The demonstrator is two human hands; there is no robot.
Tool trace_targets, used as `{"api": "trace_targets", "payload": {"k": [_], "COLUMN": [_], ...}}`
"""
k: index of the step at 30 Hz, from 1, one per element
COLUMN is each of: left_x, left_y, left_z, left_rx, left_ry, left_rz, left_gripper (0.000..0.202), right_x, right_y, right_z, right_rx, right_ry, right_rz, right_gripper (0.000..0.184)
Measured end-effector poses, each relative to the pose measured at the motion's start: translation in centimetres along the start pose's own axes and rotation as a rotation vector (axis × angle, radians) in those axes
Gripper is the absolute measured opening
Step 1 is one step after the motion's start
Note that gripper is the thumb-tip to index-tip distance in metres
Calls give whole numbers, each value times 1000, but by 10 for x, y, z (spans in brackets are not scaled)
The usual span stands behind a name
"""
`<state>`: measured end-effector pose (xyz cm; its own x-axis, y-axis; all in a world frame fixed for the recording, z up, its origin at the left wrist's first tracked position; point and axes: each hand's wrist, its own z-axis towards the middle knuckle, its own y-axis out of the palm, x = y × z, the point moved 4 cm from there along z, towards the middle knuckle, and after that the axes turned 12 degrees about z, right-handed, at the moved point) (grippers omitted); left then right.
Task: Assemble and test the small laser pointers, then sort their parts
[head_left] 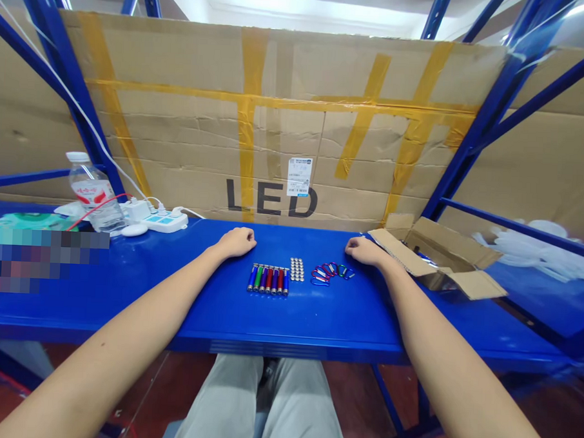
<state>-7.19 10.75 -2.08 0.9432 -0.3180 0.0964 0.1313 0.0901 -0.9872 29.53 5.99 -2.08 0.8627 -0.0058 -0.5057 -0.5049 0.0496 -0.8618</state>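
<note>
My left hand (238,242) rests in a loose fist on the blue table, with nothing seen in it. Just in front of it, on the near side, stands a neat row of small flashlight-like metal tubes (269,280) in blue, green and red. Several silver button cells (297,269) lie in a grid to the right of the tubes. Further right, coloured carabiner clips (324,271) fan out in a curve. My right hand (362,250), also curled closed, lies beyond and beside the clips without touching them. No object shows in its fingers.
An open cardboard box (438,248) with small parts inside sits at the right. At the left are a water bottle (94,194), a white power strip (166,221) and cables. A large taped cardboard sheet (189,143) stands behind the blue table (316,323), between blue posts.
</note>
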Motion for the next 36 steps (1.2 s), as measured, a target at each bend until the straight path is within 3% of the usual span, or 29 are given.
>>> {"api": "trace_targets", "payload": {"k": [10, 26, 29, 31, 36], "left_x": [4, 10, 21, 34, 78], "left_y": [-2, -8, -17, -26, -34], "left_z": [-3, -8, -15, -21, -38], "left_rx": [5, 12, 71, 125, 64], "left_ry": [17, -3, 8, 47, 409], "left_rz": [27, 97, 98, 20, -298], "left_gripper": [13, 13, 14, 16, 19], "right_x": [1, -10, -28, -51, -117], "right_y": [0, -4, -7, -4, 26], "right_z": [2, -3, -8, -17, -52], "right_rx": [-26, 59, 106, 64, -313], "right_ry": [-13, -32, -128, -264, -549], "right_rz": [-7, -38, 18, 135, 402], "right_gripper": [16, 20, 20, 21, 23]}}
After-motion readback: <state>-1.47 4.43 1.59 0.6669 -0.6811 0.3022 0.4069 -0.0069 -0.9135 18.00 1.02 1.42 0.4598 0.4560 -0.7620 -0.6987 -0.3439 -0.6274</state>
